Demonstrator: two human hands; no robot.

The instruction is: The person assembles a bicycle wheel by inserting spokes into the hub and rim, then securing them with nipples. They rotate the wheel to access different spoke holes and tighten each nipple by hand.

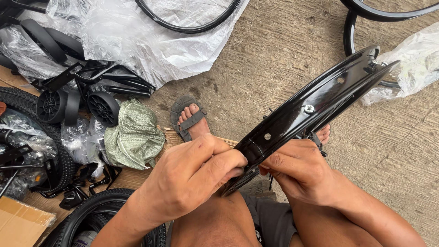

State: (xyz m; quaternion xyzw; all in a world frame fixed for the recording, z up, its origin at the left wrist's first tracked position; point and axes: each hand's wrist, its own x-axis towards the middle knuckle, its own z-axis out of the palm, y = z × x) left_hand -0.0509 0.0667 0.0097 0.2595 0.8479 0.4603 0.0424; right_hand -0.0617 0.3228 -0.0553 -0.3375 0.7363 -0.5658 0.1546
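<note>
A glossy black bicycle wheel rim [315, 103] slants from my lap up to the right, its inner channel facing me with spoke holes and one silver nipple showing. My left hand [192, 176] is closed over the rim's lower end, thumb and fingers pinching its edge. My right hand [297, 169] grips the same end from the right, fingers wrapped under it. Thin spokes poke out below the rim by my right hand. My sandalled foot [190, 121] rests on the concrete floor beyond.
Two small black training wheels on brackets [77, 103] lie at left beside a green woven sack [135, 135]. Knobby tyres [91, 215], plastic wrap [137, 36], black rims [192, 27], cardboard [20, 224] and small black parts surround me on the concrete [274, 50].
</note>
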